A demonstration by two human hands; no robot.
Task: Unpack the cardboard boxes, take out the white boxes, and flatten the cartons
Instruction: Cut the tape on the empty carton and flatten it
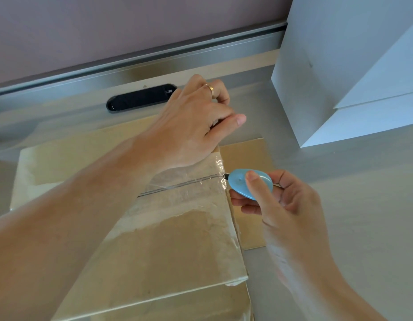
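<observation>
A closed cardboard carton (168,242) fills the lower middle of the view, its top seam sealed with clear glossy tape. My left hand (191,126) lies palm down on the carton's far right corner, fingers curled over the edge, pressing on it. My right hand (284,205) pinches a small blue oval box cutter (240,183), whose tip touches the right end of the taped seam. White boxes (353,72) are stacked at the upper right on the table.
The grey table (351,205) spreads to the right. A flat piece of cardboard (249,158) lies under the carton's right side. A black oval cable slot (140,97) sits in the table near the wall rail behind my left hand.
</observation>
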